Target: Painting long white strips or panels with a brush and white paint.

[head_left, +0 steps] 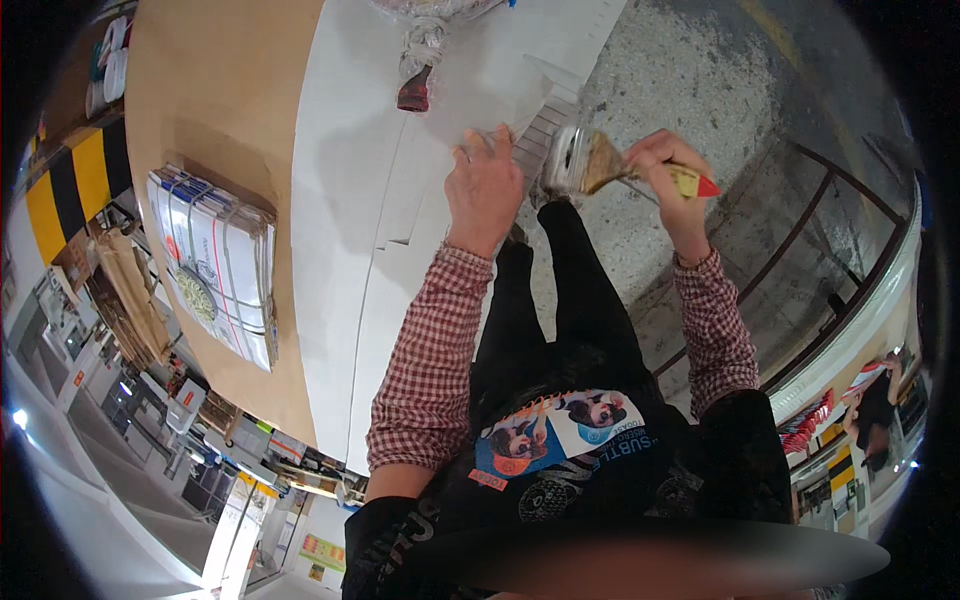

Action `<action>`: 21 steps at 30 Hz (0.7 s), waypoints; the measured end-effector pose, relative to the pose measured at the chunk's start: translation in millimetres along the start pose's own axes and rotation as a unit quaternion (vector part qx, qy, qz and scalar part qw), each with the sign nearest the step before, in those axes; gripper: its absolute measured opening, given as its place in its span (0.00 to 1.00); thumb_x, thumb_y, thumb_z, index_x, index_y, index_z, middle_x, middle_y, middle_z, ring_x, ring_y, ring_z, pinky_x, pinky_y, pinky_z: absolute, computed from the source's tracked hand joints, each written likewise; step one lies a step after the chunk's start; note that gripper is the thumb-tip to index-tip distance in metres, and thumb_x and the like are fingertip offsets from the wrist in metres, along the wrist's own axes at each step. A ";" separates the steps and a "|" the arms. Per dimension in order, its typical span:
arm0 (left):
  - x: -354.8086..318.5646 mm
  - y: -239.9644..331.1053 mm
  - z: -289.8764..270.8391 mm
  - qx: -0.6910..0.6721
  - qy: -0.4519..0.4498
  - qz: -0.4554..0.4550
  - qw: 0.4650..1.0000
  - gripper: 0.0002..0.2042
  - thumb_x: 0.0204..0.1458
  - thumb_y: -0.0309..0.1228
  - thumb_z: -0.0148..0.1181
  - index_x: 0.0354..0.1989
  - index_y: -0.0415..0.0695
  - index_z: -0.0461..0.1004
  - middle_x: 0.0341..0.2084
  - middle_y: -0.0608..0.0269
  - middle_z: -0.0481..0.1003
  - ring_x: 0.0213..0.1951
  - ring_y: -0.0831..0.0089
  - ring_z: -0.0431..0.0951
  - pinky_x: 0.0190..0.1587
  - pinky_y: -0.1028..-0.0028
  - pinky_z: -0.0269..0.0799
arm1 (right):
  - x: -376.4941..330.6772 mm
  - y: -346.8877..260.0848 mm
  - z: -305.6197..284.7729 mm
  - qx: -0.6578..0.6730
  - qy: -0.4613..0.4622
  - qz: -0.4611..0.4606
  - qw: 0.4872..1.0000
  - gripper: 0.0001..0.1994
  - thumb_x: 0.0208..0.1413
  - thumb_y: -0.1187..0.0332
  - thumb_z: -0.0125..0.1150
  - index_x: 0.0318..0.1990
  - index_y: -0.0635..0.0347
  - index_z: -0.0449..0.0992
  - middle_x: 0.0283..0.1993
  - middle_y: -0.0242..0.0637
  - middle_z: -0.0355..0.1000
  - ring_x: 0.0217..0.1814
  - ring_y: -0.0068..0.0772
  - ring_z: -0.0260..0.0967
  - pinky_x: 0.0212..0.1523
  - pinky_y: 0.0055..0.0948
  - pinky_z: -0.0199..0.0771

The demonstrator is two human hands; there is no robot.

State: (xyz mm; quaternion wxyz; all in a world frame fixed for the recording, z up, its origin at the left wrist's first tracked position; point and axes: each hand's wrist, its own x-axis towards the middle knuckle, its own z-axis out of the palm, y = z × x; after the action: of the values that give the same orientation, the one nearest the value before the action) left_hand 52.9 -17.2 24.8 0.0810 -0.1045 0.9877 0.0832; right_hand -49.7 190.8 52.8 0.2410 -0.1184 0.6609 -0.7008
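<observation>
My left hand [485, 185] rests on a white sheet [400, 200] near its right edge, fingers somewhat bent and apart, with nothing visible in them. Right beside its fingertips, narrow strips [535, 135] lie staggered in a row along that edge. My right hand [670, 170] is closed around the handle of a wide paintbrush [605, 162], whose handle ends in a red tip. The brush is held sideways, its pale bristles toward the strips; whether they touch is unclear. Farther up on the sheet lies a dark red end [413, 92] sticking out of twisted clear plastic.
A tied stack of printed papers [215, 265] lies on the brown board [230, 90] at the left. Beyond it are a yellow-and-black striped edge [75, 175] and cardboard [125, 290]. To the right, a dark metal frame [815, 200] stands over the concrete floor [680, 80]. Another person [877, 410] is at far right.
</observation>
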 end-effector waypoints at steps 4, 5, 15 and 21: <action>1.7 -4.2 -0.9 -0.001 -0.025 0.003 1.000 0.21 0.51 0.31 0.50 0.56 0.44 0.65 0.44 0.46 0.69 0.38 0.52 0.74 0.33 0.62 0.74 | 9.8 7.5 -2.7 -0.026 0.035 -0.037 0.998 0.06 0.53 0.79 0.54 0.25 0.67 0.70 0.30 0.36 0.71 0.32 0.20 0.66 0.35 0.21 0.66; 2.3 -5.1 -0.4 -0.002 -0.025 0.003 1.000 0.21 0.51 0.31 0.50 0.56 0.44 0.65 0.44 0.46 0.69 0.38 0.52 0.74 0.33 0.62 0.74 | 9.6 10.8 -4.2 -0.024 -0.009 -0.029 0.999 0.06 0.53 0.79 0.54 0.25 0.67 0.70 0.30 0.36 0.71 0.32 0.21 0.66 0.36 0.21 0.66; 1.0 5.6 -0.3 0.019 -0.042 -0.023 0.999 0.22 0.52 0.31 0.51 0.57 0.45 0.64 0.48 0.42 0.66 0.45 0.48 0.73 0.35 0.63 0.76 | 19.8 4.0 -12.4 -0.032 -0.038 -0.015 0.999 0.05 0.53 0.79 0.54 0.26 0.67 0.71 0.30 0.36 0.71 0.31 0.20 0.66 0.34 0.20 0.66; -0.1 3.3 -2.7 0.000 -0.045 -0.025 0.999 0.22 0.51 0.31 0.51 0.57 0.46 0.64 0.50 0.41 0.65 0.45 0.46 0.73 0.36 0.62 0.76 | 31.3 -1.4 -12.7 -0.051 0.054 -0.076 0.994 0.05 0.53 0.79 0.55 0.25 0.67 0.71 0.30 0.37 0.72 0.31 0.20 0.66 0.33 0.20 0.66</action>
State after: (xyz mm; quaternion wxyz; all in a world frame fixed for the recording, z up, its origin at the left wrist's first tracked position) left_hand 51.9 -14.5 27.9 0.1270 -0.1254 0.9802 0.0855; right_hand -82.9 186.3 48.1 0.1447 -0.1420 0.6974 -0.6874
